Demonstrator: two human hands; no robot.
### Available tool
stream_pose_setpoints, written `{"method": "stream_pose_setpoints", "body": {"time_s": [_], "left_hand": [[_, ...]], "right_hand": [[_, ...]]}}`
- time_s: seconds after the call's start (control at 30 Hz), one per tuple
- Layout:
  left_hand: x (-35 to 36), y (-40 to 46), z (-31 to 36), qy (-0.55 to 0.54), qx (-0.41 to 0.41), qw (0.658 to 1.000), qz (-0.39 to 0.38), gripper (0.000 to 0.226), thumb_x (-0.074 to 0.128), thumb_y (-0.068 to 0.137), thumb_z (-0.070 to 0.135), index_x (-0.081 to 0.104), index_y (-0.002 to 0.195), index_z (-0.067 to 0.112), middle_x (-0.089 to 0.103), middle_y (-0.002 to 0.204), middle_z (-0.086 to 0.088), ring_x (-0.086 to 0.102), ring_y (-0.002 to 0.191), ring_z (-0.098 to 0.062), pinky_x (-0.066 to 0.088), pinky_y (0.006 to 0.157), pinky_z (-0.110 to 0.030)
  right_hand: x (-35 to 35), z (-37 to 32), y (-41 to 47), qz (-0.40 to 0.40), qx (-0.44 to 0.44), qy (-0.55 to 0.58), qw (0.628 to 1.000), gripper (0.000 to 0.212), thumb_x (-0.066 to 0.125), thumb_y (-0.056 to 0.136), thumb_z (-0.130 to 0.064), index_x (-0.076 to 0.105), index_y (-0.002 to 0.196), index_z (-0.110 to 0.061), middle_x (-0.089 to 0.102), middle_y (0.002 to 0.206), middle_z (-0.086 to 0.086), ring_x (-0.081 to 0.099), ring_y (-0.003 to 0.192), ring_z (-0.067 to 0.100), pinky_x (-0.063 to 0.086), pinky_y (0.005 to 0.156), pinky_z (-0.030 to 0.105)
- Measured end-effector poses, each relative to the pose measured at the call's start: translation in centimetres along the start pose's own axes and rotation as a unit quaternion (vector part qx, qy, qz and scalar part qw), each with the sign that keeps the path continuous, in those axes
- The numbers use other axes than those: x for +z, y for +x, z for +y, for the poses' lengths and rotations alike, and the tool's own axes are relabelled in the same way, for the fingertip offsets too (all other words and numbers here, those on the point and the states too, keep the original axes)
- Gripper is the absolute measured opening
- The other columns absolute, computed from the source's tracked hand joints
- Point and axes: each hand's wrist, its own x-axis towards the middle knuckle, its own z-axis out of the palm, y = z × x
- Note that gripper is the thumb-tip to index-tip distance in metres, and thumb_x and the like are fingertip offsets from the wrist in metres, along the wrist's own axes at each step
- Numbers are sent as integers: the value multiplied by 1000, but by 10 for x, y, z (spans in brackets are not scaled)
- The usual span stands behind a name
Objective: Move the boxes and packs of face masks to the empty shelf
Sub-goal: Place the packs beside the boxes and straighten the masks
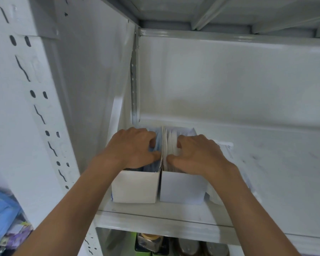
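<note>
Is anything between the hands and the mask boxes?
Nothing visible. The left hand rests on the left white cardboard box, the right hand on the right white cardboard box, both already on the white metal shelf.

Two open boxes stand side by side, touching, on the shelf [174,215], pushed toward its 9 o'clock corner. The left box [135,187] sits near the shelf's side wall [100,80]; the right box [183,187] lies at its 3 o'clock. Packs [169,143] stand upright inside them. The left hand [131,146] rests on the left box, the right hand [198,154] on the right. Jars [188,245] sit on the lower shelf, at 6 o'clock.
</note>
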Motion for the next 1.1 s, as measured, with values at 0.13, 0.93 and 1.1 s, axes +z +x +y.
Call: {"method": "stream_pose_setpoints", "body": {"time_s": [0.13, 0.93, 1.1], "left_hand": [[4, 3, 0, -36, -11, 999, 14, 15, 68, 82, 40, 59, 88, 29, 52, 76, 13, 53, 75, -14, 33, 62, -30], [4, -12, -3, -148, 2, 987, 61, 32, 44, 104, 39, 69, 113, 20, 56, 124, 9, 59, 108, -15, 51, 91, -41], [0, -13, -7, -64, -60, 994, 65, 31, 55, 97, 51, 62, 117, 28, 56, 120, 6, 56, 100, -17, 48, 79, -37]], "right_hand": [[1, -8, 4, -19, 24, 44, 999, 32, 58, 82, -52, 55, 98, -24, 52, 94, -1, 52, 90, 26, 40, 93, 42], [8, 18, -16, -18, -63, 140, 988, 67, 29, 100, -62, 42, 146, -15, 29, 161, 7, 20, 148, 24, 20, 113, 35], [9, 7, -18, 121, -77, 141, 980, 61, 41, 98, -60, 51, 140, -18, 47, 146, 1, 39, 133, 22, 35, 103, 35]]}}
